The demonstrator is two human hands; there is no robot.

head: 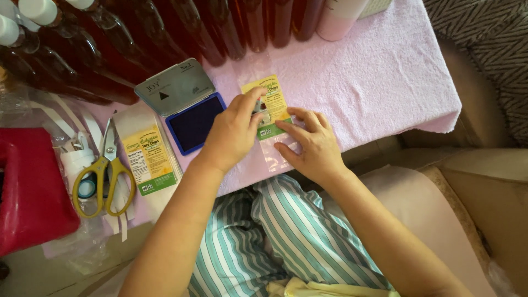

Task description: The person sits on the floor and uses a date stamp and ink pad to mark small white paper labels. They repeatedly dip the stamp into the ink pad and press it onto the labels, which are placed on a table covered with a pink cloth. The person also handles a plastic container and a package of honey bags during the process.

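The fingers (258,104) of the left hand (234,132) are curled around a small stamp (258,108), mostly hidden under them, and press it down onto the yellow-and-green label (273,99) of a clear plastic pouch (272,118) that lies flat on the pink towel (374,71) covering the bench. The right hand (311,146) holds nothing: its fingers (297,131) are spread flat on the lower part of the pouch, pinning it just beside the stamp. I judge the step in hand to be the stamping of this pouch's label, with the stamp at or near contact; whether a mark is already there cannot be seen, since the hand covers the spot. The next move, as I read it, calls for a straight lift of the stamp without sliding, while the flat hand keeps the slippery pouch from shifting or rising with it. Just left of the hands an ink pad (195,122) with a blue cushion lies open, its grey lid (175,85) tipped back, within easy reach for inking. Further left a stack of similar pouches (147,157) lies beside yellow-handled scissors (104,170), and a red container (30,187) sits at the edge. Along the far side of the bench stands a row of dark red bottles (165,27), some with white caps.
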